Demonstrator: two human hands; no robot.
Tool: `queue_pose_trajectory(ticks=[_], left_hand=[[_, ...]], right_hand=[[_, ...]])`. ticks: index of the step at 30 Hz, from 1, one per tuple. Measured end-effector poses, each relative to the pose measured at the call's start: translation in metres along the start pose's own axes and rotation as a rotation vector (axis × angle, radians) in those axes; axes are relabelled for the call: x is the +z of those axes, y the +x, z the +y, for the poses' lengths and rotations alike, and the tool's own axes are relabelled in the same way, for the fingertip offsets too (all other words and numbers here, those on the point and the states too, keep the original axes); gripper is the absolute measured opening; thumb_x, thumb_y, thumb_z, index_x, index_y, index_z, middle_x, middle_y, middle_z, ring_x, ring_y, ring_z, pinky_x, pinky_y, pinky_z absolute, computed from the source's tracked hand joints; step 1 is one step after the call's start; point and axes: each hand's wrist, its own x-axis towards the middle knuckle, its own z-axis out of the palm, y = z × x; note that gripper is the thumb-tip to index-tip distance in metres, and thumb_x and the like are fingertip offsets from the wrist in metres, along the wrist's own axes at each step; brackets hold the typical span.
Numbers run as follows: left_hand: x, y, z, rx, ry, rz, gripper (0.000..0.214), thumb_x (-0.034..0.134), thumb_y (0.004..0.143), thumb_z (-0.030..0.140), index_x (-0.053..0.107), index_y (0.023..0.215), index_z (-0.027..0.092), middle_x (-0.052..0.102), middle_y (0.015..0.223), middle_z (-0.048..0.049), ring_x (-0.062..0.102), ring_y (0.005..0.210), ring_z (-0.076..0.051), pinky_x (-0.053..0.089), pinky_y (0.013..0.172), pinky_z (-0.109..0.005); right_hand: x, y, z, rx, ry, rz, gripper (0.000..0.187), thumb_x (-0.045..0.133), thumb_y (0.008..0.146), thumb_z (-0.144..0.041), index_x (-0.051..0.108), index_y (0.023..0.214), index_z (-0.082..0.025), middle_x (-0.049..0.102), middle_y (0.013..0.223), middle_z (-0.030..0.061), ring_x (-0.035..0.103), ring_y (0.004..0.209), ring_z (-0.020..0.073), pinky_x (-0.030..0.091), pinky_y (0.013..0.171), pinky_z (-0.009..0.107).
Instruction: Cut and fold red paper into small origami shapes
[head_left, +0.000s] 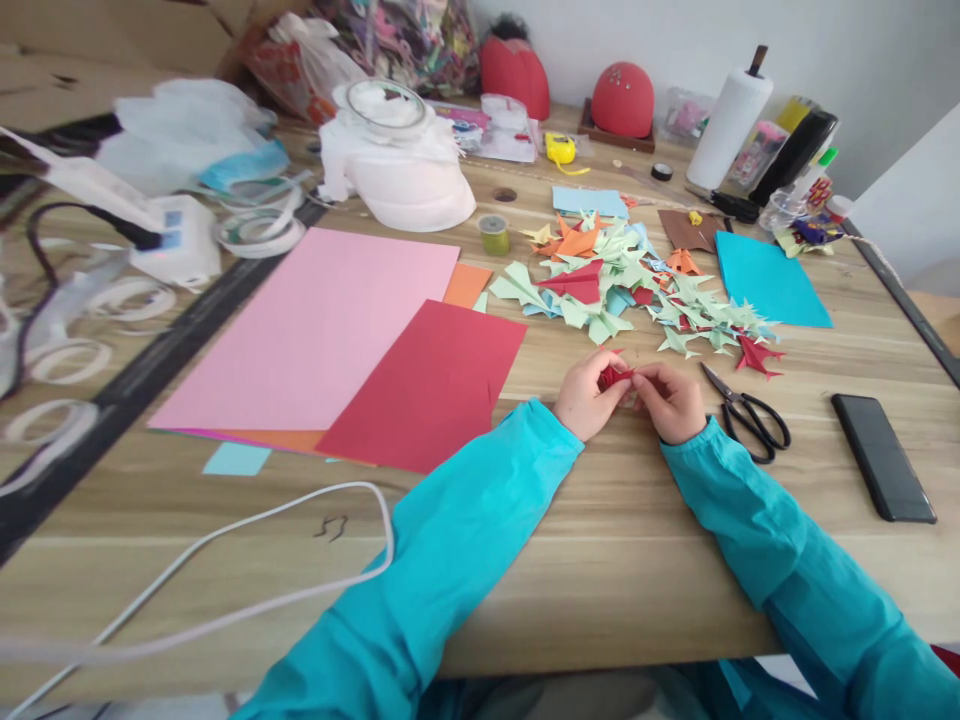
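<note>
Between my two hands is a small folded piece of red paper (613,377), partly covered by the fingers. My left hand (589,395) is closed around its left side. The thumb and fingers of my right hand (670,400) pinch its right end. Just beyond the hands lies a heap of folded paper figures (611,262), mostly pale green, with some orange, blue and red ones. A red folded figure (759,355) rests at the heap's right end. Black-handled scissors (750,415) lie beside my right hand.
Left of my hands lie a red sheet (435,385) and a large pink sheet (322,330). A phone (883,457) is at the right, and blue paper (772,280) farther back. A white cable (300,505) loops near my left sleeve. Tape rolls (262,230) and a yellow tape measure (559,149) stand farther off.
</note>
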Motion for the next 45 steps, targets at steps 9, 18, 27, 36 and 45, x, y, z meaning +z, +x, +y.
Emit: queue_pose_trajectory(ticks=[9,18,27,36,45], left_hand=[[-0.0002,0.0,0.0015,-0.003,-0.008,0.001,0.007,0.059,0.073,0.015,0.056,0.078,0.018,0.059,0.07,0.0009,0.056,0.066,-0.012,0.046,0.062,-0.025],[-0.001,-0.0006,0.0031,0.025,0.016,-0.006,0.009,0.059,0.074,0.016,0.061,0.083,0.016,0.061,0.085,-0.0035,0.055,0.064,-0.011,0.046,0.059,-0.024],[-0.0011,-0.0012,0.003,0.022,0.016,-0.007,0.007,0.058,0.074,0.015,0.061,0.081,0.016,0.058,0.085,-0.0032,0.053,0.063,-0.009,0.045,0.056,-0.021],[-0.0001,-0.0006,0.0009,-0.004,-0.05,-0.004,0.005,0.058,0.075,0.018,0.059,0.08,0.016,0.057,0.079,-0.0016,0.053,0.057,-0.008,0.044,0.054,-0.021],[-0.0005,-0.0011,0.0028,0.025,0.059,-0.007,0.006,0.058,0.075,0.015,0.06,0.081,0.015,0.06,0.085,-0.0039,0.055,0.066,-0.011,0.047,0.061,-0.024]], right_hand=[[0.0014,-0.0007,-0.0006,0.001,0.02,0.02,0.028,0.057,0.078,-0.047,0.059,0.08,-0.019,0.063,0.059,0.0006,0.058,0.047,0.0137,0.049,0.045,0.027],[0.0015,-0.0006,0.0001,0.0,0.042,0.034,0.026,0.059,0.077,-0.045,0.059,0.078,-0.019,0.064,0.06,0.0013,0.059,0.048,0.0137,0.05,0.046,0.027],[0.0023,0.0017,-0.0039,0.056,0.153,0.026,0.033,0.064,0.069,-0.052,0.06,0.074,-0.019,0.063,0.057,0.0003,0.057,0.046,0.0134,0.05,0.044,0.028],[-0.0006,0.0032,-0.003,0.105,0.175,0.029,0.031,0.066,0.068,-0.049,0.057,0.069,-0.019,0.064,0.058,0.0004,0.056,0.043,0.0121,0.046,0.041,0.025],[0.0003,0.0048,-0.0036,0.153,0.224,0.006,0.033,0.066,0.068,-0.05,0.06,0.072,-0.018,0.062,0.055,-0.0008,0.054,0.042,0.0108,0.046,0.041,0.024]])
